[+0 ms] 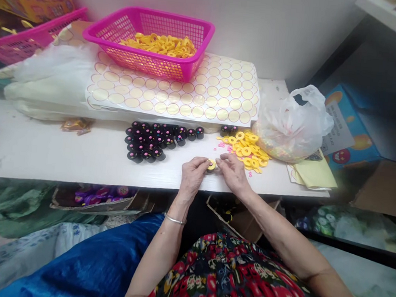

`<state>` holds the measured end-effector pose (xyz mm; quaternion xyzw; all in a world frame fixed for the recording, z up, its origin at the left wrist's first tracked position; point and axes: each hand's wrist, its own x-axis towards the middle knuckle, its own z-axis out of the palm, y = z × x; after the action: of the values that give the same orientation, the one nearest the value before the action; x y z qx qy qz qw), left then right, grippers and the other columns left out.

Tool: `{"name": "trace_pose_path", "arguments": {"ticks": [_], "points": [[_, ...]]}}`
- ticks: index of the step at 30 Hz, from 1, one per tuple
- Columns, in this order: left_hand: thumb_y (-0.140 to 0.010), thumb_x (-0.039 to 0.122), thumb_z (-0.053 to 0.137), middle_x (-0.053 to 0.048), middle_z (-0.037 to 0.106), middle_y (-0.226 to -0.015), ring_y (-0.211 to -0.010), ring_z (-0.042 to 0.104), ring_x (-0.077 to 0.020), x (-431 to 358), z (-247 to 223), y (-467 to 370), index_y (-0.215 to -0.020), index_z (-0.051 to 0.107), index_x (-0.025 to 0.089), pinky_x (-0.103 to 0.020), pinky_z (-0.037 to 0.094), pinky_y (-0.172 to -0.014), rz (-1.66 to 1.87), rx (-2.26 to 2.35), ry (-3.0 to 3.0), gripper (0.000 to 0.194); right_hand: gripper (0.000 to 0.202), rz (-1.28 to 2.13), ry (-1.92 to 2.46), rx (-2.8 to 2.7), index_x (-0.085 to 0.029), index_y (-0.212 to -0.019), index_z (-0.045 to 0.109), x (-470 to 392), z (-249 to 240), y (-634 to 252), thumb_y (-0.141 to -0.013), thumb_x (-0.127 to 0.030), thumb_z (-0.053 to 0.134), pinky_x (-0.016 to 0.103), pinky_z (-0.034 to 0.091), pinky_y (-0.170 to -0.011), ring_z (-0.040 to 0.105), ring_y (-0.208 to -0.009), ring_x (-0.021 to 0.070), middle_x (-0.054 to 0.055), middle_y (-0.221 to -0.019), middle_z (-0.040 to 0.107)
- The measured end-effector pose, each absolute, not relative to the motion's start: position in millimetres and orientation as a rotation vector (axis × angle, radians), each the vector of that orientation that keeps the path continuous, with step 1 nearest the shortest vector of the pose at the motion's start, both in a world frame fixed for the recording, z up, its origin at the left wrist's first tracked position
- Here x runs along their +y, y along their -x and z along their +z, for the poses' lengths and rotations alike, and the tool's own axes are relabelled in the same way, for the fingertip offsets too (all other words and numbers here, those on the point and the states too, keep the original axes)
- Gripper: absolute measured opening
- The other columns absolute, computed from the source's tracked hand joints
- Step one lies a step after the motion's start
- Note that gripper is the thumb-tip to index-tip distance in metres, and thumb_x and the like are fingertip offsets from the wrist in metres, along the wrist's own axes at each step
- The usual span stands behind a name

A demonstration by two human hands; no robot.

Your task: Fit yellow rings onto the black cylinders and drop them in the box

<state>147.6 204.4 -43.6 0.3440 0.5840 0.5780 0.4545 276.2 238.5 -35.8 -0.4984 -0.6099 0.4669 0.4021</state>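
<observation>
Near the table's front edge, my left hand (194, 172) pinches a small round piece with a yellow ring (211, 164) on top and a dark centre. My right hand (232, 172) is at its right side, thumb and fingertips drawn together; whatever lies between them is too small to make out. Beyond my right hand is a pile of yellow ring-shaped plastic pieces with tabs (248, 150), with tiny pink bits (230, 148) scattered beside it. Left of my hands, several black round pieces with pink dots (149, 139) stand grouped in rows.
A pink basket (187, 69) of yellow pieces rests on sheets of round stickers (235, 91) at the back. To the right are a knotted plastic bag (293, 124) and a blue box (350, 127). Open cartons (137, 203) sit below the table edge (78, 175).
</observation>
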Motion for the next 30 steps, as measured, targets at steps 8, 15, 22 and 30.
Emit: {"name": "trace_pose_path", "arguments": {"ticks": [8,15,22,30], "points": [[-0.065,0.031,0.068,0.0,0.057,-0.057,-0.051,0.048,-0.0074,208.3,-48.6,-148.7,-0.071,0.069,0.013,-0.019,0.038,-0.047,1.453,1.466,-0.787,0.018,0.022,1.594,1.361,-1.103,-0.015,-0.071,0.055,234.4,-31.5,-252.9,-0.071,-0.037,0.058,0.017,0.027,-0.035,0.038,-0.034,0.0069,-0.005,-0.04,0.046],[-0.068,0.033,0.066,-0.002,0.061,-0.069,-0.054,0.05,-0.0075,206.6,-51.7,-153.3,-0.076,0.069,0.013,-0.018,0.039,-0.048,1.473,1.509,-0.796,0.021,0.029,1.637,1.32,-0.981,-0.016,-0.076,0.049,230.0,-36.3,-244.1,-0.075,-0.045,0.055,0.016,0.033,-0.031,0.044,-0.032,0.0087,-0.005,-0.041,0.05],[-0.07,0.039,0.066,-0.002,0.061,-0.068,-0.051,0.049,-0.0068,205.3,-48.7,-159.5,-0.074,0.068,0.013,-0.019,0.038,-0.046,1.483,1.532,-0.741,0.027,0.034,1.631,1.31,-1.0,-0.016,-0.074,0.048,229.1,-35.6,-244.8,-0.074,-0.049,0.058,0.015,0.031,-0.03,0.044,-0.03,0.0081,-0.005,-0.04,0.05],[-0.064,0.037,0.071,0.002,0.055,-0.053,-0.043,0.044,-0.0061,209.0,-45.8,-166.4,-0.066,0.065,0.012,-0.019,0.033,-0.04,1.483,1.578,-0.526,0.025,0.03,1.72,1.284,-0.914,-0.017,-0.072,0.047,233.5,-35.9,-244.8,-0.072,-0.045,0.058,0.016,0.036,-0.029,0.048,-0.031,0.0099,-0.004,-0.041,0.052]]}}
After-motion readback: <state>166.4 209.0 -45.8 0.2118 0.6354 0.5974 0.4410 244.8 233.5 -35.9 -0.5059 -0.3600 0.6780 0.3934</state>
